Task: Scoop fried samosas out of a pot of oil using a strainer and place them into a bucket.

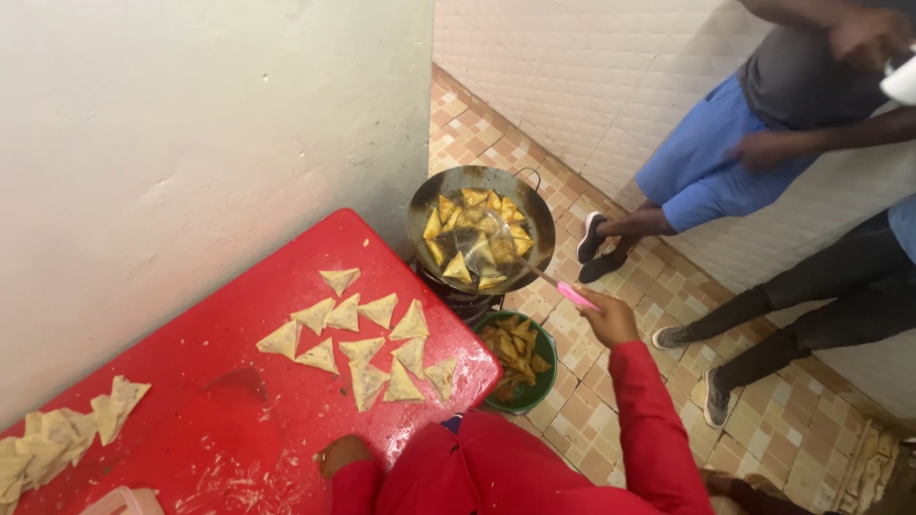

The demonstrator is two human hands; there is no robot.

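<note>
Right hand [609,320] clenched on pink-handled skimmer [576,295], reaching to wok [481,229] at 12 o'clock; left hand [342,454] on red table [191,362] edge, grip unclear.

I have my right hand [609,319] stretched out ahead and to the right, arm nearly straight in a red sleeve, wrist level, fingers curled shut around a thin pink handle [576,295]. My left hand [342,453] sits low and close to my body, resting flat on the counter [229,381], knuckles up; I cannot tell whether its fingers are curled or spread. The left forearm, also red-sleeved, bends back toward my chest, elbow tucked in, both shoulders leaning forward
</note>
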